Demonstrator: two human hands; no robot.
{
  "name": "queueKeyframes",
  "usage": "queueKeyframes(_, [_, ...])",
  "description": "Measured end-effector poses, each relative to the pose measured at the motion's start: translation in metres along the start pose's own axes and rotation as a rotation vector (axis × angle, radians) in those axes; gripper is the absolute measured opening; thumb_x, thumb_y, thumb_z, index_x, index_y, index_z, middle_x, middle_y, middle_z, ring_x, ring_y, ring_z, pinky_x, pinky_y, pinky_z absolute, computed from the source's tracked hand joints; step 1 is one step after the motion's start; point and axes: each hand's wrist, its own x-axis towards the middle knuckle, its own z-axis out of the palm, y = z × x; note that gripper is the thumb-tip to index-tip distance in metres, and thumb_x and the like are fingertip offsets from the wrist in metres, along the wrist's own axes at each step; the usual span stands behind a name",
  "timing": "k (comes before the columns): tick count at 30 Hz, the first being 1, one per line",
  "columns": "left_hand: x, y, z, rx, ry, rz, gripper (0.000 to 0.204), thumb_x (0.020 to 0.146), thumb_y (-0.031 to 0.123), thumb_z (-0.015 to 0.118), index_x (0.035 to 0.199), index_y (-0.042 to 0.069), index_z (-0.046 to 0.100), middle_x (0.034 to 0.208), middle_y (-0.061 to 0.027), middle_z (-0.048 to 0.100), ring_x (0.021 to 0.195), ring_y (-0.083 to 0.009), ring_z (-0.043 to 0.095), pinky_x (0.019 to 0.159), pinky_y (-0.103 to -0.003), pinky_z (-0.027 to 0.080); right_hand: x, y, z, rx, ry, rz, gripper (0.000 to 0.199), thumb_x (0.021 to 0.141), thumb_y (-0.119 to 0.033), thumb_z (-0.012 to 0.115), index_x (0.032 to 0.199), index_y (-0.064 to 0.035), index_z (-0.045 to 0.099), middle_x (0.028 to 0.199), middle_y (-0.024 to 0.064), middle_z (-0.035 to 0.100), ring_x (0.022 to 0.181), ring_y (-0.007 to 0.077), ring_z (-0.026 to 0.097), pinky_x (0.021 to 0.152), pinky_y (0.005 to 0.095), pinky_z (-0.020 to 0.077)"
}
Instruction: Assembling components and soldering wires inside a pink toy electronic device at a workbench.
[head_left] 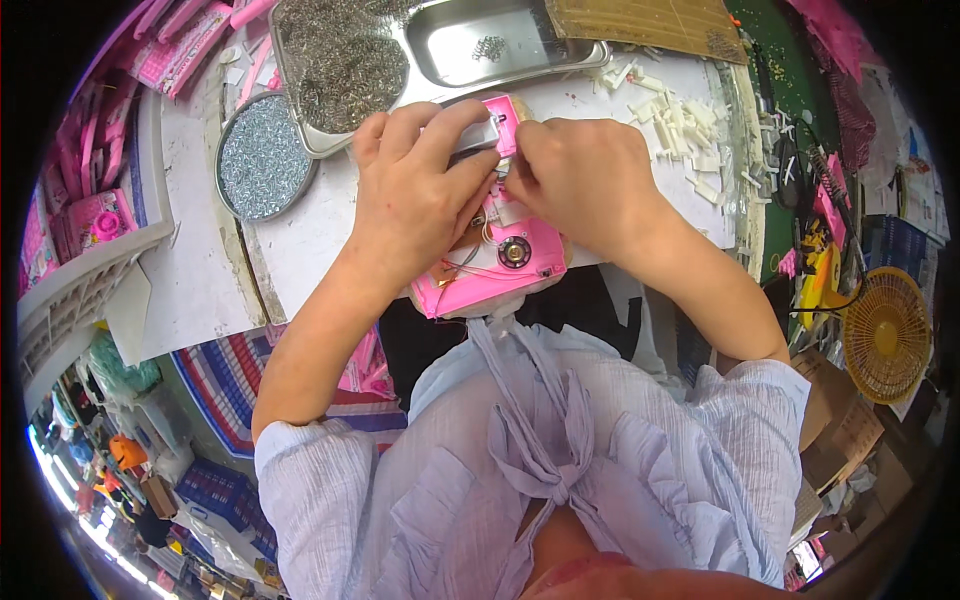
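A pink plastic toy casing [500,277] lies at the near edge of the white table, its inside facing up. It bears a small round speaker [515,252] and thin wires. My left hand [425,190] curls over the casing's left side, its fingers gripping around a grey-white piece near the far end. From the right, my right hand [590,180] pinches at the casing's middle, close to my left thumb. Whatever sits between its fingertips is hidden.
Beyond my hands stands a metal tray [500,75] with many small springs. A round dish [265,155] of small silvery screws is to the left. White plastic parts [680,125] lie at right, near cardboard [655,25]. A yellow fan [886,335] stands far right.
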Motion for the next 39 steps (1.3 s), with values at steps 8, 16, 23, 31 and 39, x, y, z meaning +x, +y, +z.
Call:
queueKeyframes(8, [0.002,-0.001,-0.003,-0.033,-0.018,0.013,0.021,0.077,0.02,0.081,0.097,0.017,0.08,0.128,-0.0025,0.065,0.113,-0.0266,0.057,0.101,-0.046,0.037,-0.002,0.029,0.003,0.428,0.022,0.115,0.021,0.082,-0.022,0.076,0.082,-0.0018,0.073,0.072,0.0107,0.072,0.064,0.0229,0.071,0.062,0.0342,0.0563])
queueKeyframes(16, [-0.005,0.001,0.006,-0.04,0.062,-0.005,0.014,0.076,0.02,0.078,0.089,0.014,0.078,0.126,-0.001,0.065,0.113,-0.0231,0.057,0.101,-0.046,0.035,-0.005,0.007,0.009,0.139,0.101,-0.024,0.018,0.086,-0.019,0.073,0.081,-0.002,0.07,0.077,0.0121,0.073,0.063,0.0251,0.07,0.059,0.0369,0.0546])
queueKeyframes(23, [-0.006,0.0,0.008,-0.029,0.081,0.009,0.015,0.077,0.021,0.076,0.09,0.014,0.078,0.126,-0.0002,0.065,0.113,-0.0227,0.057,0.101,-0.045,0.036,0.004,0.036,0.011,0.697,-0.182,0.255,0.021,0.089,-0.015,0.074,0.079,0.0029,0.067,0.069,0.0025,0.066,0.064,0.0056,0.056,0.058,0.0264,0.0478])
queueKeyframes(31, [-0.005,0.0,0.008,-0.036,0.087,0.017,0.015,0.078,0.02,0.076,0.091,0.014,0.078,0.126,-0.0015,0.065,0.113,-0.0239,0.057,0.1,-0.045,0.038,0.007,0.005,0.0,0.096,-0.04,0.052,0.019,0.08,-0.019,0.073,0.081,0.0001,0.07,0.073,0.0182,0.07,0.074,0.0332,0.073,0.067,0.0434,0.0577])
queueKeyframes(39, [-0.005,-0.001,0.01,-0.041,0.125,0.034,0.013,0.078,0.019,0.075,0.088,0.011,0.077,0.125,-0.0025,0.066,0.112,-0.0246,0.058,0.099,-0.045,0.038,0.008,0.009,-0.013,0.113,-0.076,-0.051,0.02,0.083,-0.018,0.07,0.079,0.0011,0.069,0.074,0.0172,0.069,0.074,0.0351,0.073,0.07,0.0452,0.057])
